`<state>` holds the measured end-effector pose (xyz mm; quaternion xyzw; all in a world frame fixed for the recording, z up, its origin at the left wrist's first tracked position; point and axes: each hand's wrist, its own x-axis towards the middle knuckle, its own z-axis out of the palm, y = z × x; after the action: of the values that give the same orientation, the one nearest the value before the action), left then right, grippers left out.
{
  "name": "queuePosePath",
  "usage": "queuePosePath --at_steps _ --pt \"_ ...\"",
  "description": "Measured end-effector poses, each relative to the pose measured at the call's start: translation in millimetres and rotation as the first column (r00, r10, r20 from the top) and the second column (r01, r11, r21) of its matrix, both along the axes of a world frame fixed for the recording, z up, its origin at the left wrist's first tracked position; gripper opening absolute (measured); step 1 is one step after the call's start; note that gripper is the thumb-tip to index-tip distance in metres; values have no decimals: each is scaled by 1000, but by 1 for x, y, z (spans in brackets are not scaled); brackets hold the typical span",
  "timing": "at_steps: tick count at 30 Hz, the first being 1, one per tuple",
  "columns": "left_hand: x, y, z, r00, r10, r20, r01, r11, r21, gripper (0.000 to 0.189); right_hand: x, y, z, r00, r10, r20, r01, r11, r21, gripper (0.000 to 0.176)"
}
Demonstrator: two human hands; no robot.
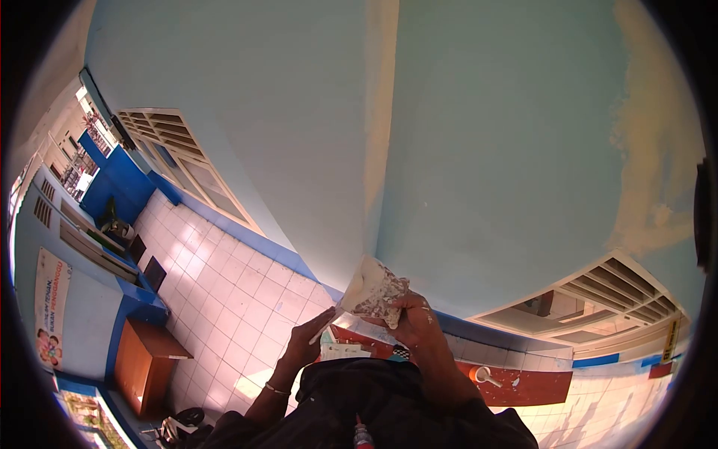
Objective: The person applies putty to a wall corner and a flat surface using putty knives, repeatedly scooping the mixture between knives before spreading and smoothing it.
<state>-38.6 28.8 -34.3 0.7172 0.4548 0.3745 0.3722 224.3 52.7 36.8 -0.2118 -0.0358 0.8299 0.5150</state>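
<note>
Both hands are in front of the dark-clothed body, low in the head view. My right hand (pixel 416 320) is closed on the edge of a flat board (pixel 375 293) smeared with whitish, crusted paste. My left hand (pixel 310 337) is closed round a thin, pale-edged tool (pixel 329 323), whose far end meets the board's left side. A bracelet circles the left wrist. Just beyond the board rises the blue-green wall (pixel 479 165), with a cream strip (pixel 380 112) down its corner.
A red-brown surface (pixel 535 387) below right carries a white container with a handle (pixel 485 376). Louvred windows (pixel 613 295) sit in the walls on both sides. Tiled floor (pixel 224 292), a wooden desk (pixel 146 367) and a blue partition (pixel 123 183) are at left.
</note>
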Motion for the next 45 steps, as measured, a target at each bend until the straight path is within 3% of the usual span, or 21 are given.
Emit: queuePosePath --at_steps 3,6,7,8,11,14,17,20,23,26,29,32,35,38,39,42,45 --pt "-10 -14 -41 971 239 -28 -240 964 -113 36 26 16 11 988 -153 -32 156 975 157 64" --pt "-35 -28 -86 919 395 5 -392 914 -107 30 51 59 0 905 -388 173 313 884 347 62" --pt "-34 -32 -83 896 435 90 -421 896 -138 26 61 75 -7 848 -431 309 295 867 402 56" --pt "-36 -34 -86 890 444 101 -428 892 -147 26 69 93 -15 769 -472 431 267 850 453 51" --pt "-45 -42 -93 876 471 100 -460 880 -118 24 69 146 -21 527 -638 561 232 743 628 32" --pt "-67 -49 -107 887 462 23 -452 876 -171 23 63 177 -1 120 -653 748 -5 753 658 29" --pt "-77 -56 -121 862 496 105 -476 863 -167 24 50 200 -8 0 -712 702 -11 702 712 30" --pt "-83 -68 -131 811 574 114 -541 809 -229 25 28 208 -16 -229 -789 570 -88 600 795 33" --pt "-91 -78 -143 788 612 65 -587 779 -222 25 5 201 -14 -183 -637 749 -16 763 646 40" --pt "-101 -84 -148 784 621 27 -594 761 -263 26 -12 200 -37 -184 -681 709 20 719 695 42" --pt "-105 -81 -149 791 610 53 -582 775 -246 26 -26 181 -42 -264 -723 638 -12 664 748 43" --pt "-105 -70 -153 811 581 70 -549 797 -251 26 -40 153 -46 -267 -707 654 -29 685 728 40" --pt "-99 -53 -158 846 531 53 -504 828 -248 25 -52 116 -38 -238 -659 713 -59 743 667 38" --pt "-94 -34 -167 870 491 41 -473 856 -209 25 -50 87 -32 -196 -731 654 -85 677 731 36" --pt "-93 -30 -170 872 487 47 -470 860 -196 25 -44 90 -37 -277 -805 524 -104 567 817 34" --pt "-100 -29 -179 894 448 0 -431 861 -269 27 -7 122 -20 -219 -703 677 92 675 732 32" --pt "-97 -35 -177 874 475 103 -438 862 -257 28 27 177 -34 -221 -663 715 56 724 688 39"
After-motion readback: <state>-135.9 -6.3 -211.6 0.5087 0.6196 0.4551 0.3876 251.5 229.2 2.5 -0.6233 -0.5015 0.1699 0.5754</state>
